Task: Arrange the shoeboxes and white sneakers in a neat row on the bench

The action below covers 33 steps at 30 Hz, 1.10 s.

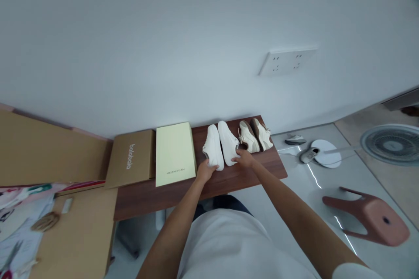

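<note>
Two white shoes lie side by side on the dark wooden table (209,187), tipped on their sides with toes towards the wall. My left hand (205,171) is closed on the heel end of the left white shoe (213,146). At the heel of the right white shoe (228,141), my right hand (244,158) grips with thumb and fingers. Just right of them sits a pair of beige and brown sneakers, one sneaker (248,136) beside the other sneaker (262,134). To the left lies a pale yellow shoebox (175,152), its lid closed.
A brown shoebox (129,157) and a large open carton (78,226) stand farther left. On the floor at right are a pink stool (376,218), a fan (393,144) with a round white base (329,154), and loose shoes (308,155). A socket plate (288,61) is on the wall.
</note>
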Each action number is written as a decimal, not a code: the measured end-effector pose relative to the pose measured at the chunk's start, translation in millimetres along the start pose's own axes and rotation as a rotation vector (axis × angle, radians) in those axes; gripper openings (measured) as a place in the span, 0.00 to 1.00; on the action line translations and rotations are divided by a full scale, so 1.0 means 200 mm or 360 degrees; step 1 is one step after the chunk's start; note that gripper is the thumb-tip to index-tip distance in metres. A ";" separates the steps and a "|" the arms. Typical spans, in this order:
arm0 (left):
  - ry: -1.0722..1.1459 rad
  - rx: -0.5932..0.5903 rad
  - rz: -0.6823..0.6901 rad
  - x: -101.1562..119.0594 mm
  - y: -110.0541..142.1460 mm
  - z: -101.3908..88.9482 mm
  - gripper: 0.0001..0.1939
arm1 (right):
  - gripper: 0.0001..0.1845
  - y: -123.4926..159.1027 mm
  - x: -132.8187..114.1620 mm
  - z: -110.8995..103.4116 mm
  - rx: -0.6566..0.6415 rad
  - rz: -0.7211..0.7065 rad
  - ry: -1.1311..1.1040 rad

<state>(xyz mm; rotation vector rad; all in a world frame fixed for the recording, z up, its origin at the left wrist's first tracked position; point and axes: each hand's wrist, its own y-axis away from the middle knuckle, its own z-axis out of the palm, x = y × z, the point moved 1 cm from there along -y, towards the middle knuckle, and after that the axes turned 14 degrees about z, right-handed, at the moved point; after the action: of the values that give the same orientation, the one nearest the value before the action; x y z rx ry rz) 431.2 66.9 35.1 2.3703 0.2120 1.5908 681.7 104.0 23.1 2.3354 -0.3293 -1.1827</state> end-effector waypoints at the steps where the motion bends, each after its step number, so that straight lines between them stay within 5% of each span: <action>1: -0.0131 -0.0020 0.0057 0.02 0.00 0.00 0.13 | 0.14 0.01 -0.01 0.00 0.0043 -0.0013 0.0061; 6: -0.0741 -0.0222 0.0157 0.14 0.01 0.01 0.14 | 0.09 0.09 -0.09 -0.01 0.0129 -0.0008 0.0598; 13: -0.1460 -0.0534 0.0183 0.26 0.03 0.01 0.20 | 0.18 0.20 -0.27 0.02 0.0019 0.0092 0.1319; 23: -0.1627 -0.0509 0.0369 0.25 0.00 0.01 0.15 | 0.13 0.17 -0.46 0.11 0.0028 0.0136 0.1406; 33: -0.1648 -0.0484 0.0452 0.19 -0.04 0.03 0.13 | 0.14 0.10 -0.51 0.17 -0.0003 0.0134 0.1394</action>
<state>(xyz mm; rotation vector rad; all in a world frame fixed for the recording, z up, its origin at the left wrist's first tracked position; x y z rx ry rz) 452.2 84.6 63.1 2.6743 -0.5483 0.2615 593.7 118.9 85.8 2.5402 -0.1020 -0.0514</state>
